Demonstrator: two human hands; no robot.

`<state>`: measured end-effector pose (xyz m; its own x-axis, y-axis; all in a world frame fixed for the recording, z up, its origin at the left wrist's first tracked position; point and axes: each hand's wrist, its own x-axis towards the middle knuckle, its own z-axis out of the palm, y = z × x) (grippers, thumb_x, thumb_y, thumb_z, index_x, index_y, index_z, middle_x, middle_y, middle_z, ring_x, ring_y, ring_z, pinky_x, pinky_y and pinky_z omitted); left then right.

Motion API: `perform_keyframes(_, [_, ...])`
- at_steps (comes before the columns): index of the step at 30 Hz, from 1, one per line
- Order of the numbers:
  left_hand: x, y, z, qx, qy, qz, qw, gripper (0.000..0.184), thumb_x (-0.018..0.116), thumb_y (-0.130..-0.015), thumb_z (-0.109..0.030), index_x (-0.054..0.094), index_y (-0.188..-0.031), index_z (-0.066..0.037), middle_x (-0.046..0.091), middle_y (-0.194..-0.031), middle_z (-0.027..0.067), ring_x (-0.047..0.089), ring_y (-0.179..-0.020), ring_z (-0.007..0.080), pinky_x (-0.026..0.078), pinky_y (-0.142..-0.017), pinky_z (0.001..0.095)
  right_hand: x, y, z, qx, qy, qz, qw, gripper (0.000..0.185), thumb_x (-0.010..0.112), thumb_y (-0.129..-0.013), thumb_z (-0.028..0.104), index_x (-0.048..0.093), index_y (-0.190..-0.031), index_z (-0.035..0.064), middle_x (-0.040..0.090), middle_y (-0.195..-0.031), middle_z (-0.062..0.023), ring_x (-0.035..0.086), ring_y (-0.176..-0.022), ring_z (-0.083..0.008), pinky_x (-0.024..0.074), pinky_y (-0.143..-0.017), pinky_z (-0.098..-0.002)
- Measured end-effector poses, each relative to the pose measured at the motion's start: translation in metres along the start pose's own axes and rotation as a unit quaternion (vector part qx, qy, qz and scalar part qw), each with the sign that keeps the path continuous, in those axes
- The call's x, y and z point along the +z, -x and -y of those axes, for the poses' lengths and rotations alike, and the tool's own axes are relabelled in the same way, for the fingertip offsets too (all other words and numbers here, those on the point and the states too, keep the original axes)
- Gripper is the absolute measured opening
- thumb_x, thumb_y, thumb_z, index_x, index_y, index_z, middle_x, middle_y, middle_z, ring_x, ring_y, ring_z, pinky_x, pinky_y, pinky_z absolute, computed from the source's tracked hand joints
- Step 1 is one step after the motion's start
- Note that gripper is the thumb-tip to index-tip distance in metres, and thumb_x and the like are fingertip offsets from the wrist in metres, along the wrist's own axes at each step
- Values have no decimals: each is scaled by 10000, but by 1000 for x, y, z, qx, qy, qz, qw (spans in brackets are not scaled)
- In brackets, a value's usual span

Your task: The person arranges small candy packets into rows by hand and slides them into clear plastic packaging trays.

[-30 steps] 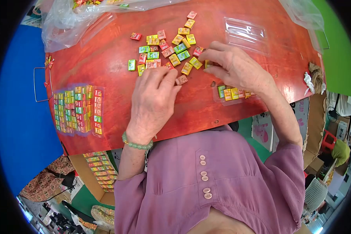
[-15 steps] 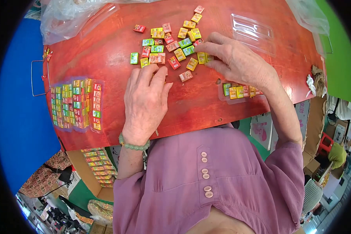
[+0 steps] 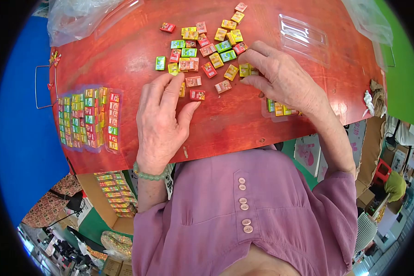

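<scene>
My left hand (image 3: 163,117), thumb and fingers apart, rests on the red table beside three little boxes: a yellow box (image 3: 182,89) by the index finger, a salmon box (image 3: 193,81) and a red box (image 3: 198,94) past the thumb. My right hand (image 3: 280,78) has its thumb and fingers closed around small yellow boxes (image 3: 244,70), partly hidden by the fingers. Under that hand lies a clear tray (image 3: 267,114) with a row of coloured boxes, some covered. Loose red, yellow, green and salmon boxes (image 3: 209,70) are scattered ahead of both hands.
Filled trays (image 3: 85,119) of boxes lie at the left table edge. An unfilled clear tray (image 3: 303,34) sits at the back right. Plastic bags (image 3: 78,23) lie at the back corners. A carton (image 3: 108,207) of packed trays stands below, left.
My left hand has drawn back with its thumb spread wider, uncovering the salmon and red boxes. My right hand has shifted slightly toward me with the yellow boxes, covering more of the tray.
</scene>
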<state>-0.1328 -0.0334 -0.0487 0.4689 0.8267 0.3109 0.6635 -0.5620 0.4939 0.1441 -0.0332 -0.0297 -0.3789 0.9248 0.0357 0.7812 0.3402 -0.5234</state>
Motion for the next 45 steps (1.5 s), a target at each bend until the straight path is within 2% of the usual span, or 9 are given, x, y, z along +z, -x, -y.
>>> perform_keyframes(7, [9,1,-4,7,-14,11,1000,537,852,-782,-91,657,-1275,-1,628,-1229,169,616,-1080,363,538,-899,441,5,-4,1,-14,7,-18,1000,301,748,-896,100,632,-1164,30,598,-1023,-152,650,-951,-370,532,-807,-459])
perform_keyframes(13, [13,-1,-4,18,-12,4,1000,457,830,-792,-89,682,-1216,-5,621,-1181,128,603,-1022,329,522,-874,444,3,-3,4,5,21,9,1000,363,762,-860,92,653,-1200,26,623,-1098,-149,653,-1027,-379,557,-874,-473])
perform_keyframes(15, [14,-1,-4,24,-16,-11,1000,433,829,-789,-58,694,-1196,3,639,-1170,137,621,-1019,331,536,-854,432,2,-2,7,-12,15,1,1000,372,758,-863,88,658,-1217,29,628,-1126,-146,655,-1044,-374,560,-885,-469])
perform_keyframes(19, [17,3,-7,47,-21,-29,998,372,825,-785,-83,710,-1134,-25,622,-1145,94,600,-993,293,503,-830,437,3,-2,8,-30,4,8,1000,385,748,-872,81,660,-1244,36,634,-1169,-144,657,-1082,-365,563,-903,-464])
perform_keyframes(22, [20,5,-4,67,-36,-32,997,342,818,-788,-77,707,-1108,-31,623,-1117,85,598,-977,281,500,-813,434,7,-2,10,-1,4,11,1000,375,747,-882,105,660,-1241,42,627,-1155,-146,657,-1074,-366,562,-894,-465])
perform_keyframes(28, [20,4,-6,64,-36,-27,997,315,800,-805,-69,692,-1097,-30,617,-1084,83,594,-949,278,504,-802,419,18,-3,14,-12,41,-31,999,365,757,-894,172,656,-1226,56,609,-1121,-148,664,-1020,-368,565,-852,-473])
perform_keyframes(36, [18,0,-15,51,-9,-12,999,298,797,-783,-2,684,-1058,-1,635,-1075,112,596,-939,313,521,-805,425,19,-5,20,5,38,-17,999,330,745,-899,120,664,-1207,30,608,-1118,-153,653,-1021,-368,545,-864,-449])
perform_keyframes(40, [19,3,-9,58,-31,-4,998,265,786,-814,-69,666,-1043,-12,609,-1104,98,570,-954,289,498,-816,435,15,-2,13,-47,37,-19,998,313,736,-910,137,660,-1205,68,600,-1140,-145,660,-1008,-362,569,-835,-478])
perform_keyframes(45, [19,3,-12,56,-37,-15,998,272,783,-820,-72,646,-1048,-16,608,-1076,99,562,-908,290,504,-793,435,4,0,13,-35,26,42,998,288,726,-909,122,671,-1186,64,605,-1143,-146,652,-1034,-359,562,-868,-465])
